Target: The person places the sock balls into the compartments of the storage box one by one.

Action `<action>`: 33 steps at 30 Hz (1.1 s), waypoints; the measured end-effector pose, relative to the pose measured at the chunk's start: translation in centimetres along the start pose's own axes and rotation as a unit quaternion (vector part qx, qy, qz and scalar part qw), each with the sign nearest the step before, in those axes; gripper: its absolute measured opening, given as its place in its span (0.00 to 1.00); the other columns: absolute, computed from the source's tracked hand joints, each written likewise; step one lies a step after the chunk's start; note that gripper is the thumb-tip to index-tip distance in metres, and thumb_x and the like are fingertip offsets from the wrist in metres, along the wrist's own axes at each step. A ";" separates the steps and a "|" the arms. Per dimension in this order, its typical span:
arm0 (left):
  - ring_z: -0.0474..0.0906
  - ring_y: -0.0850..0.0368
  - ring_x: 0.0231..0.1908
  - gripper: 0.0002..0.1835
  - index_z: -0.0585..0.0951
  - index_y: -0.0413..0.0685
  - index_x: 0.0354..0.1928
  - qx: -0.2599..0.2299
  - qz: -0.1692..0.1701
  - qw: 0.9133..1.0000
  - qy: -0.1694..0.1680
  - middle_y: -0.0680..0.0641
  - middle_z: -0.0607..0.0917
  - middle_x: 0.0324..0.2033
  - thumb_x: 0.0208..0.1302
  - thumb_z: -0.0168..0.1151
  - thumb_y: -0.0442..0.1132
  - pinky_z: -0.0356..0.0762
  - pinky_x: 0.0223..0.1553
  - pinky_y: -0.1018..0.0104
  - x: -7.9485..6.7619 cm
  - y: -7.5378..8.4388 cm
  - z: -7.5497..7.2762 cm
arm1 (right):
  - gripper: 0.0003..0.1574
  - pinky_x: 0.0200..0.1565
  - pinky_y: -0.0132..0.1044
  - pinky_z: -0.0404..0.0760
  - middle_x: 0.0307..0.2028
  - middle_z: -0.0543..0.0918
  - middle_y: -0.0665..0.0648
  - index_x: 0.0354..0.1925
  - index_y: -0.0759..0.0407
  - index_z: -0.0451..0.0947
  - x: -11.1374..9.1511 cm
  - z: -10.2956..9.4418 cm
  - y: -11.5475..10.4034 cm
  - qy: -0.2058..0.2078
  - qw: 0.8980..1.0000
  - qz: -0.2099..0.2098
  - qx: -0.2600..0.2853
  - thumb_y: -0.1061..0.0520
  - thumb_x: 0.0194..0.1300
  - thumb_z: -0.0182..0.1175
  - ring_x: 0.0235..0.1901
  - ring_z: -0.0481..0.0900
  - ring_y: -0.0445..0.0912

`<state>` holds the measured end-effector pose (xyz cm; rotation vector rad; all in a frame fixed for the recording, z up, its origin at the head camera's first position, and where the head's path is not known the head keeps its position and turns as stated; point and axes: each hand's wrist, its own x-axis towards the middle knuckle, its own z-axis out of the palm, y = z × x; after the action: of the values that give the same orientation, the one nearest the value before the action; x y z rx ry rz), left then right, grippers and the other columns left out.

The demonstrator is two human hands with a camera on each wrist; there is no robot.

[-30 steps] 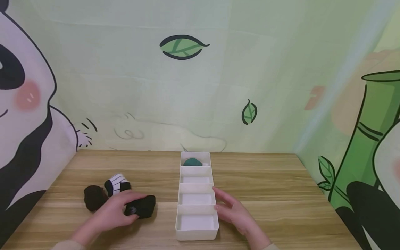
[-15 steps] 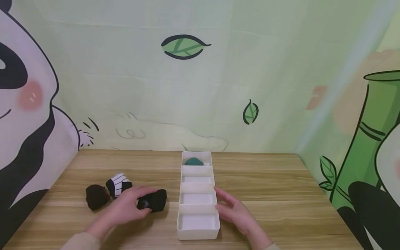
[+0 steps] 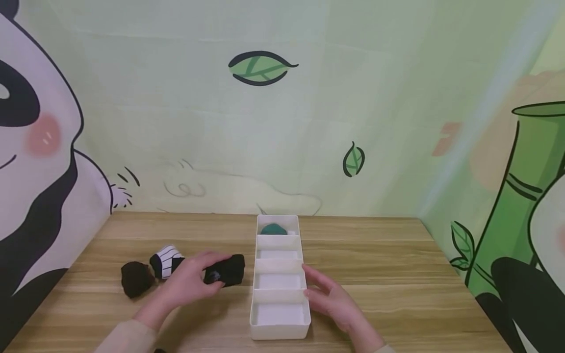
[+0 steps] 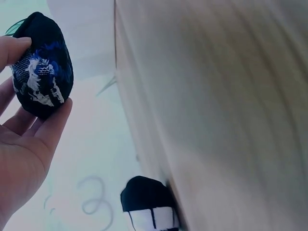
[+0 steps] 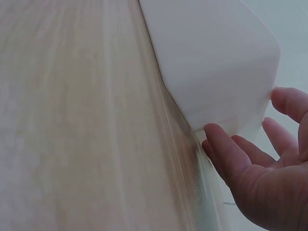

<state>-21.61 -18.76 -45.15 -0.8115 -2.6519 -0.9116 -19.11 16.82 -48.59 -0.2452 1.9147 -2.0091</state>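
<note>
A black bundle point(image 3: 230, 269) bears a blue-and-white motif point(image 4: 44, 72), a striped bundle point(image 3: 166, 261) is black and white, another bundle point(image 3: 136, 279) dark brown, the box point(image 3: 280, 332) white.

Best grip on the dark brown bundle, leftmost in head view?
I'd pinch the dark brown bundle across its rounded middle, coming from above and the near left: those sides look exposed, while the striped bundle sits close at its far right. The left hand holds the black bundle, so it would likely have to release that first.

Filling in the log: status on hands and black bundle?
Left hand pinching black bundle, raised off table. Right hand touching box. Nothing visible between bundle and box.
</note>
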 end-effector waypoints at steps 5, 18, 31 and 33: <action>0.80 0.50 0.48 0.31 0.82 0.48 0.58 -0.001 0.005 1.000 0.008 0.46 0.85 0.50 0.47 0.77 0.35 0.80 0.47 0.53 0.9 0.2 -0.1 | 0.43 0.57 0.46 0.76 0.73 0.56 0.70 0.75 0.60 0.58 0.0 0.0 0.0 0.003 1.000 0.000 0.001 0.58 0.67 0.64 0.63 0.71 0.59; 0.80 0.49 0.49 0.30 0.83 0.49 0.57 -0.019 0.030 0.999 0.033 0.45 0.83 0.51 0.46 0.77 0.35 0.80 0.47 0.53 3.9 2.2 0.0 | 0.42 0.57 0.48 0.76 0.73 0.55 0.71 0.75 0.61 0.56 0.0 0.1 0.0 0.004 1.000 -0.004 0.005 0.60 0.69 0.61 0.64 0.69 0.62; 0.78 0.46 0.50 0.30 0.82 0.47 0.58 -0.047 0.028 0.998 0.010 0.43 0.83 0.52 0.48 0.75 0.34 0.78 0.50 0.51 7.0 3.8 0.7 | 0.43 0.57 0.46 0.76 0.73 0.57 0.70 0.75 0.59 0.59 0.0 0.0 0.0 0.005 1.000 0.000 0.001 0.57 0.67 0.64 0.63 0.71 0.59; 0.79 0.46 0.49 0.30 0.82 0.46 0.58 -0.044 0.034 0.998 0.009 0.43 0.83 0.52 0.48 0.75 0.35 0.78 0.50 0.51 7.4 3.9 0.9 | 0.43 0.58 0.46 0.76 0.73 0.57 0.70 0.75 0.59 0.59 0.0 0.0 0.0 0.007 1.000 0.001 -0.003 0.57 0.67 0.65 0.62 0.72 0.58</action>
<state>-25.51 -12.44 -41.12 -0.9035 -2.5685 -1.0201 -19.14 16.80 -48.58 -0.2311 1.9281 -2.0095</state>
